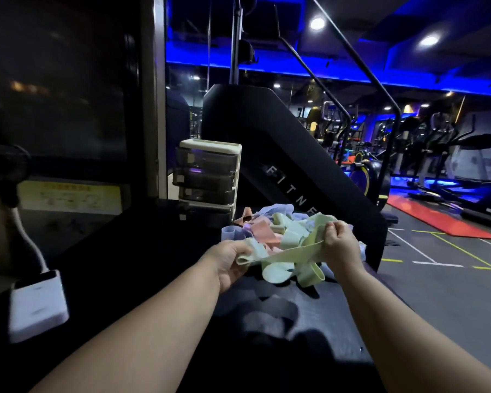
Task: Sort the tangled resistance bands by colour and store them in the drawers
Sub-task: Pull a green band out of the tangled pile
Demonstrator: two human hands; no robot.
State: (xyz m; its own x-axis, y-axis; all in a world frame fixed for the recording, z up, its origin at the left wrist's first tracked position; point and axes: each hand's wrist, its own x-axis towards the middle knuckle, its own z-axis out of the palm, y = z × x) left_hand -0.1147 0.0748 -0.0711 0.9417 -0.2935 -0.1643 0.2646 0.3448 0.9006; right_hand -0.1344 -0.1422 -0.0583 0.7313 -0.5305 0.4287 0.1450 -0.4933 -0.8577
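A tangled pile of resistance bands (270, 231) in pink, lilac and pale green lies on a dark surface (281, 321). A pale yellow-green band (292, 253) is stretched over the pile between both hands. My left hand (228, 260) grips its left end, fingers curled round it. My right hand (339, 241) pinches its right end, held a little higher. Behind the pile to the left stands a small cream drawer unit (209, 177) with dark translucent drawers, all pushed in.
A large black machine housing (281, 154) with white lettering rises right behind the pile. A white box with a cable (37, 304) sits at the left. The dark surface ends at the right, with gym floor and exercise bikes (366, 171) beyond.
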